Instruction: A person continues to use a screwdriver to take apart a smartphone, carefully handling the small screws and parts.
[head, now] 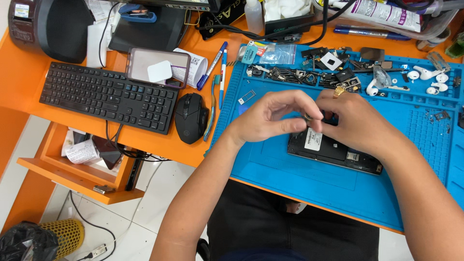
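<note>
Both hands met over a blue mat [299, 179] on an orange desk [159, 145], w/ an opened phone [333, 150] lying just beneath them. The left hand [270, 118] had thumb and fingertips pinched shut on a small dark part [308, 117], too tiny to identify. The right hand [360, 121], a gold ring [340, 91] on one finger, curled in against the same spot; its fingers touched the left's, but whether it also gripped the part couldn't be told. The phone lay face-down, back off, its dark insides and a white label showing, partly hidden by the right hand.

Along the mat's far trays sat loose phone parts [309, 72], a clear bag [270, 53] and white earbuds [427, 75]. Left of the mat: two pens [217, 67], a black mouse [191, 118], a black keyboard [108, 96] and a second phone [158, 66] in a clear case, resting on the keyboard's far edge. A black printer [43, 26] stood at the desk's far-left corner. A yellow mesh bin [60, 234] sat on the floor below.
</note>
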